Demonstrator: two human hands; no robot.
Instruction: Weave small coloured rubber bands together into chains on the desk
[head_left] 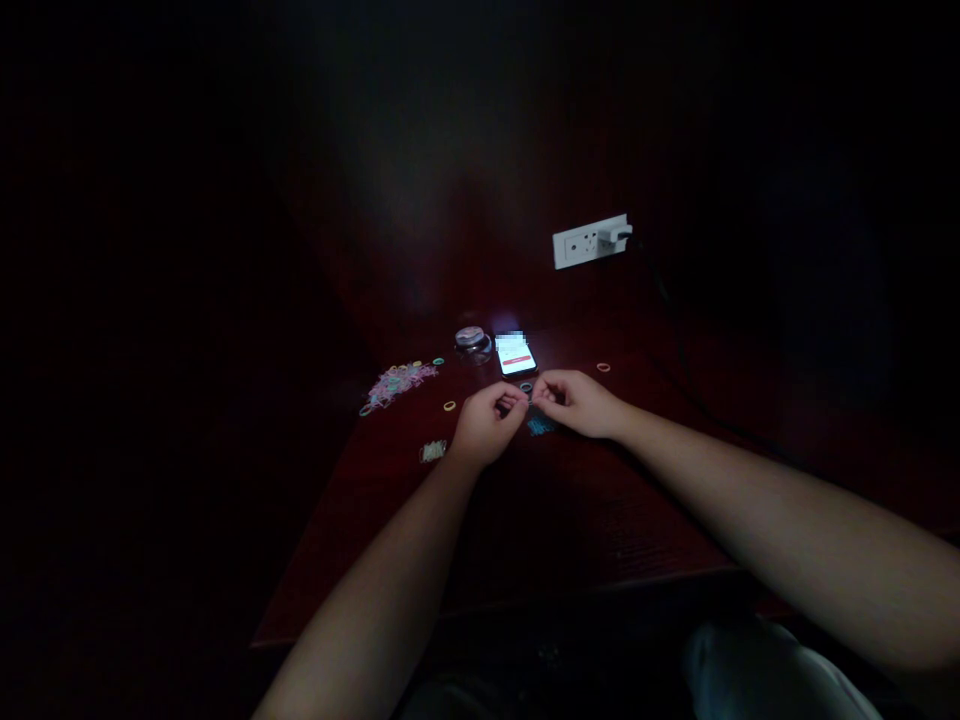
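My left hand (489, 425) is closed in a pinch, its fingertips almost meeting those of my right hand (576, 402), which is pinched too. Something small and pale seems to lie between the fingertips, too dim to make out. Just beyond them is a light-coloured hair tie (526, 387). A bunch of blue hair ties (540, 426) lies below my right fingers, partly hidden. By my left wrist sits a pale yellow-green bunch of hair ties (433, 451), with a single yellow hair tie (450, 406) above it.
On the dark red table (570, 520), a loose pile of pastel hair ties (401, 382) lies at the left. A lidded clear jar (472, 344) stands beside a lit phone (517, 356). An orange hair tie (604, 367) lies right. A wall socket (589, 243) holds a plug with a dark cable.
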